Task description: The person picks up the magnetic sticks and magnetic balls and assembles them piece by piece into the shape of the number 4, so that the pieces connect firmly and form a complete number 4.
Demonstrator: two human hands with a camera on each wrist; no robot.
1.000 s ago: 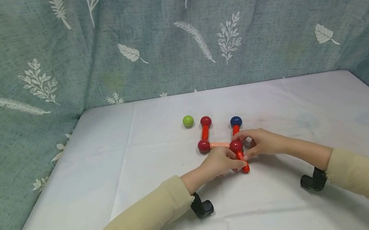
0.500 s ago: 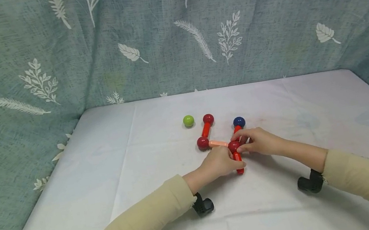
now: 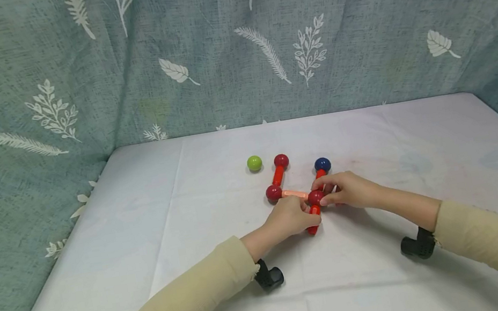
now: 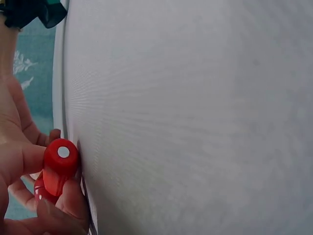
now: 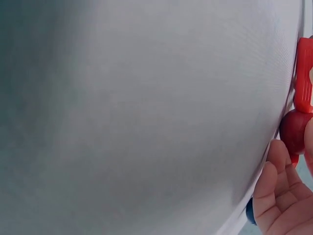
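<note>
A chain of magnetic rods and balls lies on the white table. My left hand (image 3: 290,217) pinches the nearest red rod (image 3: 312,229) between thumb and fingers. In the left wrist view, that rod's free end (image 4: 63,151) shows a pale round magnet. The rod's other end meets a red ball (image 3: 316,197), which my right hand (image 3: 352,190) holds with thumb and fingertips. From this ball a salmon rod (image 3: 294,194) runs left to a second red ball (image 3: 273,193). Another red rod (image 3: 320,177), partly hidden by my right fingers, leads to a blue ball (image 3: 322,165).
A red rod (image 3: 278,176) joins the left ball to a far red ball (image 3: 281,161). A loose green ball (image 3: 254,163) lies just left of that. Patterned green cloth (image 3: 215,63) hangs behind the table (image 3: 209,151).
The near rod has swung leftward at its free end, with my left hand moving along. Earlier, the chain shifted slightly, its far ends going right. My right hand has kept holding the red ball lately.
</note>
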